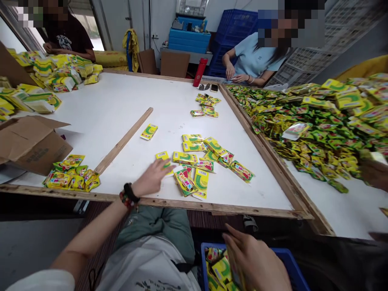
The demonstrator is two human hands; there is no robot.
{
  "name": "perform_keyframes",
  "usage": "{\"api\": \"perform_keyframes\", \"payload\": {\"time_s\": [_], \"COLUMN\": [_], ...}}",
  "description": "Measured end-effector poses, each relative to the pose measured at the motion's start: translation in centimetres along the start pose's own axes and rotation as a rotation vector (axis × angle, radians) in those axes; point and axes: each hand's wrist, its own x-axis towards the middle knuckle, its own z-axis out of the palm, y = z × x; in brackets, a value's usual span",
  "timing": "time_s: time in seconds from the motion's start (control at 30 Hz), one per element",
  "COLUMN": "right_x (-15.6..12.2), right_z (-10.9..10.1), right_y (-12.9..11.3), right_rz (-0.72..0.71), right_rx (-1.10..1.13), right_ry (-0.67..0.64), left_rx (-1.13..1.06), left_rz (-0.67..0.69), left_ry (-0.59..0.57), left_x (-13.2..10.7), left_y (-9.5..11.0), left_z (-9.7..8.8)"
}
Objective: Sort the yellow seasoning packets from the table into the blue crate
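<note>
My left hand is over the white tabletop, fingers stretched out across a small yellow box and touching or almost touching it. My right hand, smeared by motion, is above a blue basket beside my lap. A blurred, narrow carton, seen nearly edge-on, appears gripped under its fingers. Inside the basket lie several yellow-green boxes. Right of my left hand, flat printed boxes are spread in a loose cluster. One lone yellow box lies farther off.
A wooden strip crosses the table. Small packets and a cardboard box are at left. Packets heap beyond the right wooden rail. Two people sit across; another hand shows at far right. A red bottle stands behind.
</note>
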Motion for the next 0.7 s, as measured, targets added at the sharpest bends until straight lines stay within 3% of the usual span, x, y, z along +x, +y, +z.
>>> {"api": "perform_keyframes", "payload": {"time_s": [0.07, 0.13, 0.2, 0.27, 0.37, 0.47, 0.57, 0.7], "right_x": [-0.8, -0.7, 0.3, 1.7, 3.8, 5.1, 5.3, 4.5], "right_z": [-0.1, 0.4, 1.5, 2.6, 3.7, 3.8, 3.4, 3.0], "right_y": [3.4, 4.1, 2.3, -1.4, -7.5, -11.6, -12.8, -12.3], "right_rz": [0.080, 0.002, -0.144, -0.271, -0.369, -0.371, -0.364, -0.406], "right_rx": [-0.101, 0.003, 0.221, 0.451, 0.786, 1.089, 1.197, 1.063], "right_ry": [-0.043, -0.005, 0.101, 0.222, 0.293, 0.242, 0.130, 0.076], "left_rx": [0.140, 0.199, 0.193, 0.133, -0.114, -0.486, -0.673, -0.649], "left_rz": [-0.083, -0.034, 0.083, 0.156, 0.113, 0.094, 0.063, -0.190], "left_ry": [-0.097, -0.187, -0.204, -0.156, -0.041, -0.020, 0.108, 0.381], "left_x": [1.5, 2.9, 4.1, 4.7, 3.9, 1.4, -1.2, -2.9], "left_y": [-2.6, -4.7, -5.9, -6.0, -4.1, -0.6, 3.1, 6.8], "left_z": [-0.4, -0.4, -0.6, -1.2, -2.6, -2.6, -0.5, 4.1]}}
